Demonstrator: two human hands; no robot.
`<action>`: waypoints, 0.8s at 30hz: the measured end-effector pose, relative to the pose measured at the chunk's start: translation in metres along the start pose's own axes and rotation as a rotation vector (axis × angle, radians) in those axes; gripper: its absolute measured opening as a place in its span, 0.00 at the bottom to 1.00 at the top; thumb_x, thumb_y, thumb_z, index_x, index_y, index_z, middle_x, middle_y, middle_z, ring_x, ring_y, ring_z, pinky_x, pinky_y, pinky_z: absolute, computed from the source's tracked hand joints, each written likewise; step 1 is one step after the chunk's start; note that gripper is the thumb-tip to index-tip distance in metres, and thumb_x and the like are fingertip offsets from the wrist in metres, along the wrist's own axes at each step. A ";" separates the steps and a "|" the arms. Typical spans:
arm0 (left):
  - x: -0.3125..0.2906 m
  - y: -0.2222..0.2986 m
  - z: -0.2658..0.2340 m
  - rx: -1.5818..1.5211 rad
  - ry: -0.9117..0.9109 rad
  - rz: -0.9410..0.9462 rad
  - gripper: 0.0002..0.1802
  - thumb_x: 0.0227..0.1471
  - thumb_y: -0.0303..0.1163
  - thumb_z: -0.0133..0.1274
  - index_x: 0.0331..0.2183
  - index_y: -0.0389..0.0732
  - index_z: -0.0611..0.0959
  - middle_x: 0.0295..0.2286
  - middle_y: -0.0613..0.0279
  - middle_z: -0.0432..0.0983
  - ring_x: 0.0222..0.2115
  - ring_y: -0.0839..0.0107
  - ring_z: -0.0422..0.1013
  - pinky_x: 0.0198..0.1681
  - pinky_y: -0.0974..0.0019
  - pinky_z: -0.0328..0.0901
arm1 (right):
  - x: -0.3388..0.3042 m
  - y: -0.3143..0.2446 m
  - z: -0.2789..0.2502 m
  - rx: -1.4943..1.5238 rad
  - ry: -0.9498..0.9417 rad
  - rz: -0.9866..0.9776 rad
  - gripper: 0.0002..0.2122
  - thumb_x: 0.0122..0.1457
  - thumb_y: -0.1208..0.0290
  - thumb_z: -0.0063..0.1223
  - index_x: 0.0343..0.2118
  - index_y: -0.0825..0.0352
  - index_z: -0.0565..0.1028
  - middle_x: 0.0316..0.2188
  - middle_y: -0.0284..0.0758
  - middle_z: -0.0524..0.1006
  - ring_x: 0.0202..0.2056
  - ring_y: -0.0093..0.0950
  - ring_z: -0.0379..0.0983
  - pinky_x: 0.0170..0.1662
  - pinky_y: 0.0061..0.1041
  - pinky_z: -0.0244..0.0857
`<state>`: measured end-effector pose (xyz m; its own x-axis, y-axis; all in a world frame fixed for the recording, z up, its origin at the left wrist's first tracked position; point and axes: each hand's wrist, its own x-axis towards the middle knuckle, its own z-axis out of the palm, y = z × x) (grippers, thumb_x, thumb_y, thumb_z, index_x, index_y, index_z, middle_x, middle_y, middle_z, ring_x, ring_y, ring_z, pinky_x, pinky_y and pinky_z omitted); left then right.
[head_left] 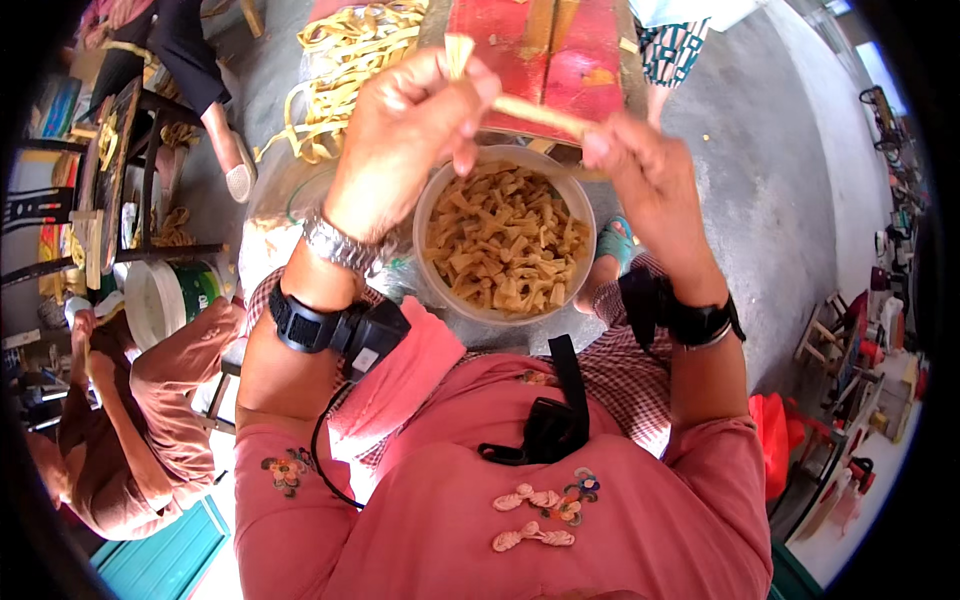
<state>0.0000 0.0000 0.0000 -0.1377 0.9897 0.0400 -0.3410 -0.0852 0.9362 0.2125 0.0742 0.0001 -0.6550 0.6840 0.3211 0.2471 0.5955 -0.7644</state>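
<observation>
Grey floor (750, 200) underfoot, running to a pale wall at right. On the far side, a red-topped counter (490, 30). At near left, a seated co-worker in brown (150, 440); at far left, another co-worker in dark trousers (185, 50). At far right, beside the counter, a person in patterned trousers (675, 50). Along the left, dark furniture (38, 208). Between lap and counter, filling the way, a round pale tub (500, 318). Further left, a white-and-green bucket (165, 300). On the far left of the counter, a loose heap of long yellowish strips (355, 60), partly hidden by the left hand. At near right, a red bag (775, 440); across the lap, a pink cloth (400, 375). Above the tub's far rim, both hands gripping: left hand (410, 120) and right hand (645, 170) closed on one pale strip (540, 113), stretched between. Smallest of all, short yellow-brown pieces (510, 240) piled inside the tub.
</observation>
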 end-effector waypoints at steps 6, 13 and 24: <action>0.038 -0.003 0.022 0.083 0.146 0.197 0.06 0.54 0.27 0.51 0.35 0.37 0.78 0.22 0.68 0.72 0.18 0.83 0.63 0.19 0.77 0.61 | 0.031 0.002 -0.016 -0.412 0.238 -0.141 0.13 0.60 0.64 0.46 0.23 0.66 0.68 0.14 0.41 0.65 0.18 0.42 0.64 0.21 0.33 0.57; 0.060 -0.035 0.013 0.877 0.257 0.387 0.05 0.52 0.27 0.50 0.28 0.36 0.78 0.16 0.70 0.70 0.16 0.80 0.65 0.19 0.72 0.61 | 0.034 0.035 -0.004 -0.797 0.145 -0.044 0.06 0.59 0.67 0.44 0.36 0.59 0.72 0.22 0.44 0.74 0.26 0.46 0.71 0.26 0.39 0.63; -0.012 -0.068 0.017 0.987 -0.235 0.140 0.16 0.51 0.40 0.52 0.26 0.34 0.77 0.22 0.45 0.72 0.25 0.49 0.70 0.30 0.54 0.63 | -0.019 -0.017 0.016 -0.223 0.106 -0.163 0.08 0.58 0.67 0.48 0.27 0.66 0.70 0.19 0.42 0.70 0.22 0.41 0.70 0.23 0.35 0.61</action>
<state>0.0404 -0.0038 -0.0580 0.1044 0.9848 0.1389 0.5961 -0.1737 0.7839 0.2094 0.0439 -0.0024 -0.6237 0.6050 0.4949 0.3030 0.7708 -0.5604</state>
